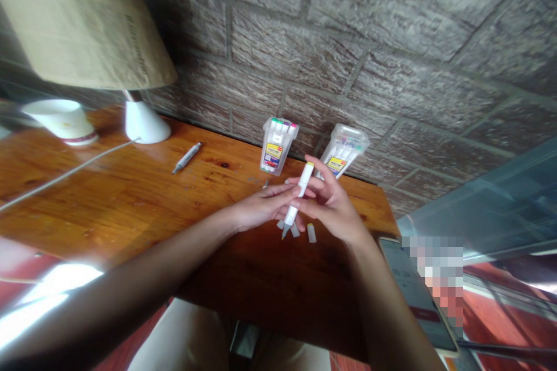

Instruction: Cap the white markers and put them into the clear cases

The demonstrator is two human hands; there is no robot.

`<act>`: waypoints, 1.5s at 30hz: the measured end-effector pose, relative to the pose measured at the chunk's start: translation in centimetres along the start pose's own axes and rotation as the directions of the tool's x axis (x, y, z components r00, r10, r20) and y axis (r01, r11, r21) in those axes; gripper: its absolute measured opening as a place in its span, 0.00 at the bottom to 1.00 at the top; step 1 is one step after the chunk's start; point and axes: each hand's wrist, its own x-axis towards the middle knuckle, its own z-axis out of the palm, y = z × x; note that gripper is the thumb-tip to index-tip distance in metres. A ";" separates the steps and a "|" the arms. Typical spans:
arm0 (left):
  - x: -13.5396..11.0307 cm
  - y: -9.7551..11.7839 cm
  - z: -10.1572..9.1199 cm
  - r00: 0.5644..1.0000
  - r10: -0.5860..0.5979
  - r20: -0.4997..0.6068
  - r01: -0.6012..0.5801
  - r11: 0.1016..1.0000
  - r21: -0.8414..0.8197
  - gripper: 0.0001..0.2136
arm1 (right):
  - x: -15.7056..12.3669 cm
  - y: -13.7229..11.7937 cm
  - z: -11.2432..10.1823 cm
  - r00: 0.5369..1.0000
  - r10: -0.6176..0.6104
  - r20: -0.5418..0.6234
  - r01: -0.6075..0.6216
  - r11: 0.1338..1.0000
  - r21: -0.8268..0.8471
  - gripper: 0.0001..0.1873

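Note:
Both my hands meet over the wooden table [130, 197], holding one white marker [301, 192] with a yellow end cap. It is tilted, its uncapped tip pointing down toward the table. My left hand [261, 207] pinches the marker's middle from the left. My right hand [333, 203] grips it from the right. Small loose marker caps [311, 233] lie on the wood just below the tip. Behind my hands two clear plastic marker cases lean against the wall: the left case [277, 146] holds several markers, and the right case [345, 152] is tilted.
A grey pen [187, 157] lies on the table at the back left. A white lamp base [143, 122] with a cable and a paper shade stands there, beside a white cup [63, 120]. A phone [413, 290] lies at the table's right edge. The brick-pattern wall closes the back.

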 end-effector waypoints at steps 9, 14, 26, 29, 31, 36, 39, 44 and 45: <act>-0.1 0.0 0.0 1.000 -0.006 -0.010 0.006 1.000 0.026 0.27 | -0.2 -0.7 1.0 0.997 -0.072 -0.040 0.070 0.997 -0.043 0.44; 0.0 0.2 -0.1 1.000 -0.021 0.015 0.020 0.995 0.094 0.29 | 0.1 -0.5 0.3 0.984 -0.089 -0.154 0.092 0.996 0.015 0.39; -0.3 0.7 0.2 0.994 0.106 -0.029 -0.093 0.948 0.303 0.22 | 0.6 -0.5 0.9 0.956 0.073 -0.283 0.034 0.934 0.357 0.23; -0.2 0.8 0.3 0.993 0.105 -0.053 -0.084 0.946 0.313 0.22 | 0.6 -1.0 0.9 0.958 0.090 -0.273 0.036 0.905 0.424 0.14; -0.2 0.8 0.3 0.992 0.100 -0.075 -0.071 0.945 0.320 0.23 | 0.6 -1.3 0.8 0.949 0.085 -0.304 0.066 0.888 0.454 0.12; 0.1 0.6 0.1 0.972 0.106 -0.211 -0.039 0.953 0.301 0.25 | 0.7 -1.6 0.8 0.939 0.120 -0.322 0.103 0.795 0.597 0.11; 0.2 0.4 0.0 0.956 0.131 -0.263 -0.042 0.948 0.317 0.24 | 0.9 -1.5 1.1 0.943 0.109 -0.315 0.135 0.739 0.660 0.09; 0.2 0.2 0.2 0.963 0.183 -0.200 -0.092 0.915 0.394 0.22 | 0.9 -1.4 1.3 0.963 0.088 -0.256 0.099 0.766 0.635 0.21; 0.2 0.2 0.2 0.962 0.190 -0.195 -0.098 0.910 0.403 0.22 | 0.8 -1.4 1.2 0.966 0.090 -0.241 0.089 0.763 0.640 0.27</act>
